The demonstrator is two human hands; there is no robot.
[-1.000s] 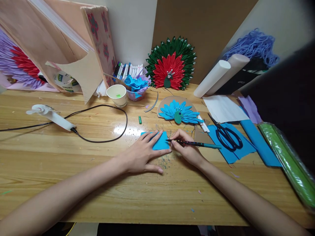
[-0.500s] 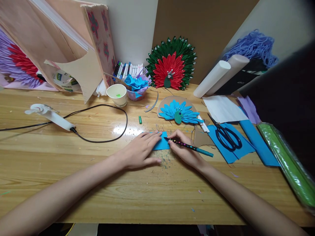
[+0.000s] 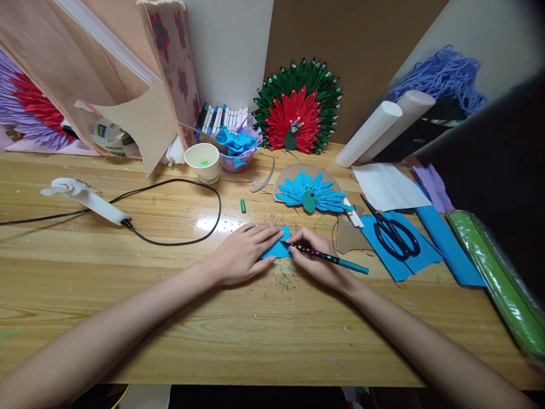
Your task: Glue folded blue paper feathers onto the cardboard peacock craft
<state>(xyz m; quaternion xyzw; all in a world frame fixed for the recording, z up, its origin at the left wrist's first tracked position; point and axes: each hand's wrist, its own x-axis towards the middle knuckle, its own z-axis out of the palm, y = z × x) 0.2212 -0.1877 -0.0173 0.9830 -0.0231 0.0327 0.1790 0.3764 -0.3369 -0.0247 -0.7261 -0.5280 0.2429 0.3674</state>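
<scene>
My left hand [image 3: 240,255] lies flat, fingers stretched out, pressing a small piece of blue paper [image 3: 281,249] onto the wooden table [image 3: 128,295]. My right hand [image 3: 318,258] is closed on a dark dotted pencil [image 3: 327,258] with a teal end, its tip on the paper's right part. Just beyond the hands lies a blue paper peacock [image 3: 313,193] on a brown cardboard base.
Black scissors [image 3: 394,233] rest on blue paper sheets [image 3: 404,250] at the right, with a green roll [image 3: 498,281] beyond. A glue gun [image 3: 85,196] with its black cord lies at the left. A paper cup [image 3: 203,162], markers, a red-green peacock [image 3: 298,108] and white rolls [image 3: 374,133] stand at the back.
My left hand has slid a little up and over the blue paper, covering more of it. The pencil has tilted, its teal end swinging lower and nearer.
</scene>
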